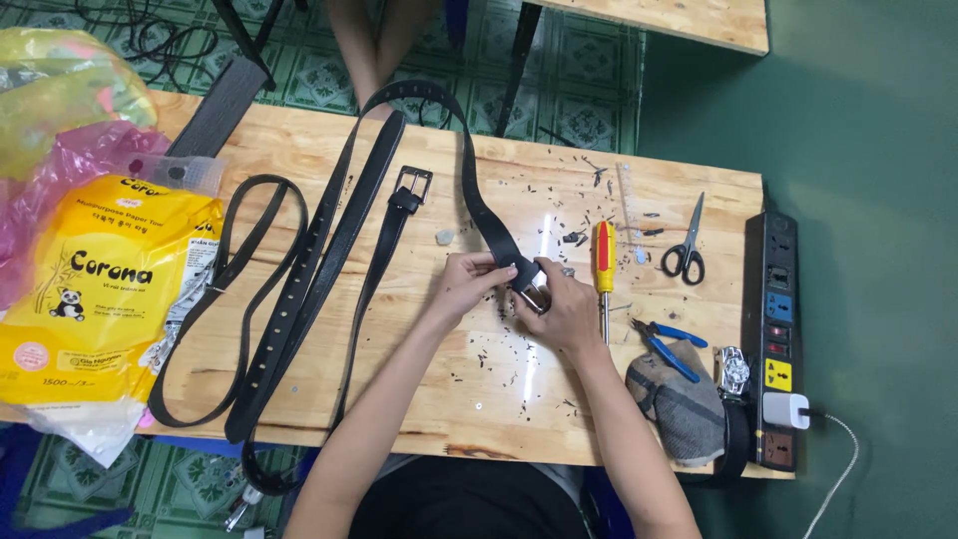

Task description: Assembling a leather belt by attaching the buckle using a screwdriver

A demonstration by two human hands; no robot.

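Observation:
A black leather belt point(477, 200) loops from the far table edge down to the middle of the wooden table point(419, 399). My left hand point(469, 279) pinches the belt's end between thumb and fingers. My right hand point(559, 304) holds a small metal buckle point(534, 296) against that same end. Both hands meet over the table's centre. Other black belts point(299, 289) lie stretched out to the left, one with a square metal buckle point(411, 186).
A red-and-yellow screwdriver point(604, 262), scissors point(686, 250), blue-handled pliers point(667, 344), a grey cloth point(679, 404), a wristwatch point(733, 371) and a power strip point(777, 339) sit to the right. A yellow paper package point(95, 289) and plastic bags point(60, 100) lie at left. Black scraps dot the wood.

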